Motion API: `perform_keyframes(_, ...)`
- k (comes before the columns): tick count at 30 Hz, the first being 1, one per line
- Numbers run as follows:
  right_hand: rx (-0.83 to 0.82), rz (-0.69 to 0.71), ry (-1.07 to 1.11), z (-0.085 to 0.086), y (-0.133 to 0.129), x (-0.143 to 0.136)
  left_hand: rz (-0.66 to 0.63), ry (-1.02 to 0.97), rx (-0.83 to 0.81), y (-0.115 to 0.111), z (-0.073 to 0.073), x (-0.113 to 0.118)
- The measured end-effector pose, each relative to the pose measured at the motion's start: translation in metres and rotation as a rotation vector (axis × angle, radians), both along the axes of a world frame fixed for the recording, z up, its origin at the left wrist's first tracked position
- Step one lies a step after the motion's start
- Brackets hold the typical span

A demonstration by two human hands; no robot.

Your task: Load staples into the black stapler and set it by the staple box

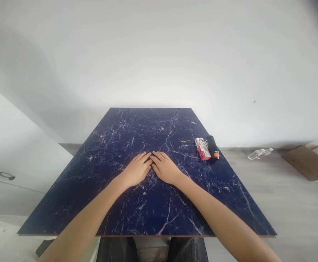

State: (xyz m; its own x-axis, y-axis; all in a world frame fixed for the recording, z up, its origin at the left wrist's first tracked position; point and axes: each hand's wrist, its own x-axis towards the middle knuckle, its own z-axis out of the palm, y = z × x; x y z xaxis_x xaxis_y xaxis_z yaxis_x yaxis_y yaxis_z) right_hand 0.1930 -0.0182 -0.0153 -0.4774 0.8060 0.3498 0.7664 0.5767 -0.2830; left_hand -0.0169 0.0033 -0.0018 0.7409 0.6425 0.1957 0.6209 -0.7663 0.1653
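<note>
Both my hands rest palm down near the middle of a dark blue marble-patterned table [148, 127]. My left hand [139, 169] lies flat with its fingers stretched forward and toward the right. Mirroring it, my right hand [164, 168] lies flat, its fingertips touching or just beside those of the left. Nothing shows in either hand. To the right of my hands, near the table's right edge, lie a red and white box [202, 150] and, against it, a black rolled or cylindrical item [212, 146] with an orange patch at its near end.
A pale wall [159, 54] stands behind the table. On the floor at right lie a clear plastic bottle [259, 153] and a cardboard box [303, 162]. At left is a white cabinet with a dark handle [1, 174]. My legs [117, 249] are under the near edge.
</note>
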Motion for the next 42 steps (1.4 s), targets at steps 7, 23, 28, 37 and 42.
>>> perform_keyframes(7,-0.003,0.003,0.0,0.0005,-0.0006,0.0009,-0.006,-0.022,0.009,-0.0006,-0.0003,-0.0001)
perform_keyframes(23,-0.007,-0.002,-0.004,0.0009,-0.0007,0.001,-0.003,0.025,0.013,0.0003,-0.0024,-0.0012)
perform_keyframes(28,0.005,-0.002,-0.028,0.0016,-0.0009,0.0011,-0.011,0.011,0.025,0.0016,-0.0057,-0.0015)
perform_keyframes(37,0.024,0.0,-0.041,-0.0008,-0.0005,0.0011,-0.019,0.003,0.043,0.0025,-0.0083,-0.0026)
perform_keyframes(42,0.034,0.008,-0.046,-0.001,-0.0004,0.0014,-0.02,0.013,0.039,0.0019,-0.0076,-0.0027)
